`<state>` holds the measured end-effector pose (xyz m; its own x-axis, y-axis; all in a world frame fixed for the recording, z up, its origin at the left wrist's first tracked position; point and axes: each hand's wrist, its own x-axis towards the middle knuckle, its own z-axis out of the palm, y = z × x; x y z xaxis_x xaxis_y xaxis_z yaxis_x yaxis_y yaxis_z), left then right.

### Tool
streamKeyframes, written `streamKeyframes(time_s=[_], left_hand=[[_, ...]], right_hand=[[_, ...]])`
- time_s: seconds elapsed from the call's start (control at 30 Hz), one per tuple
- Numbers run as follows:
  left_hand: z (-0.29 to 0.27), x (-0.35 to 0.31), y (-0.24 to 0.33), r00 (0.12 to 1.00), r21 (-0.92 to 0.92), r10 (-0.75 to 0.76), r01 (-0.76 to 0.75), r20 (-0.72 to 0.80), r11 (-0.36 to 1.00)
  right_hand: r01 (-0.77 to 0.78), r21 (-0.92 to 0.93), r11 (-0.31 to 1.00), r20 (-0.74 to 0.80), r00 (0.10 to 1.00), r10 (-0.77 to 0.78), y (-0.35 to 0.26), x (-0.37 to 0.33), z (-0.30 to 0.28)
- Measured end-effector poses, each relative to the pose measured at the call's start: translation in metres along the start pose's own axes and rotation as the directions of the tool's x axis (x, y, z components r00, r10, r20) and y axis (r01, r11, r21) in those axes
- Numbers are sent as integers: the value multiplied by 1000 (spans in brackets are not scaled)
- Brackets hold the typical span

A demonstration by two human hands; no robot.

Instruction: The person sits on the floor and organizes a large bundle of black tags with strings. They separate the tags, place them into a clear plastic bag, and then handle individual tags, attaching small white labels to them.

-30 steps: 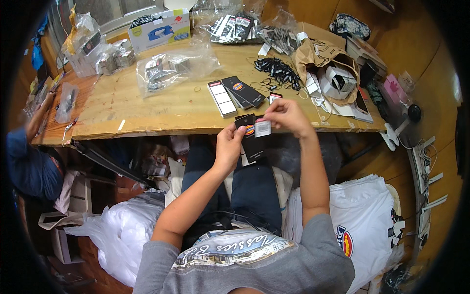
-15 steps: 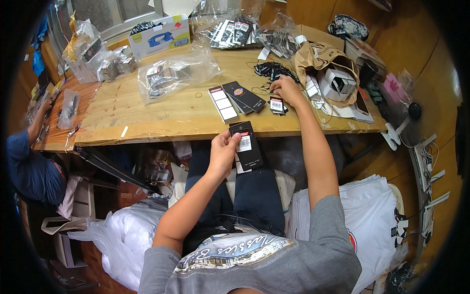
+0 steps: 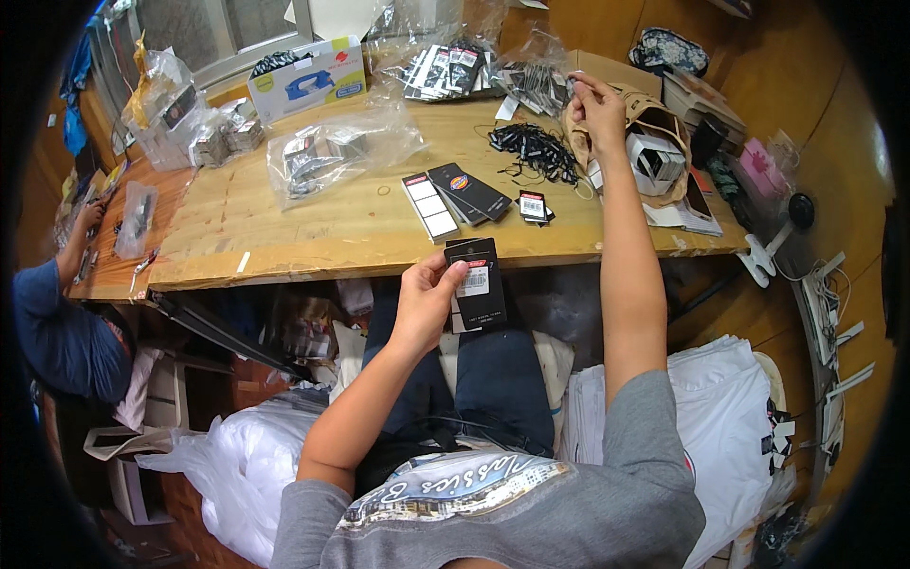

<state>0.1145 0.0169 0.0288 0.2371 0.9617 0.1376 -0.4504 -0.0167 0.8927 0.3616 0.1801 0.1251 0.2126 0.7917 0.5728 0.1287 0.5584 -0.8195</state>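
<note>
Over my lap, my left hand (image 3: 424,305) pinches several black hang tags (image 3: 485,308), the front one bearing a white and red barcode sticker. My right hand (image 3: 600,114) is raised at the back right of the table, beside the brown paper bag (image 3: 574,136). Its fingertips are pressed together, and what lies between them is too small to make out. Below that hand spreads a pile of black tag strings (image 3: 534,152). A small stack of stickered tags (image 3: 533,206) rests nearer me, with larger black tags (image 3: 479,197) and a white label strip (image 3: 431,211) to its left.
A clear plastic bag (image 3: 389,142) with bundled tags lies mid-table, before an iron's box (image 3: 308,81). More bagged tags (image 3: 450,71) are at the back. A co-worker (image 3: 71,327) sits at the left. White folded garments (image 3: 711,408) are piled at my right.
My right hand has moved up and away from beside the small tag stack, past the string pile, to near the paper bag. My left hand still holds the tags over my lap.
</note>
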Motion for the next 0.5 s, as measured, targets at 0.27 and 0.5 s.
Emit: streamKeyframes(time_s=[0.27,0.5], left_hand=[[2,-11,24,969,19,-138,137,203,990],[-33,-29,16,963,267,-221,176,151,948]], right_hand=[[178,-285,942,706,704,81,-77,-140,49],[221,-374,901,654,751,87,-69,-187,34]])
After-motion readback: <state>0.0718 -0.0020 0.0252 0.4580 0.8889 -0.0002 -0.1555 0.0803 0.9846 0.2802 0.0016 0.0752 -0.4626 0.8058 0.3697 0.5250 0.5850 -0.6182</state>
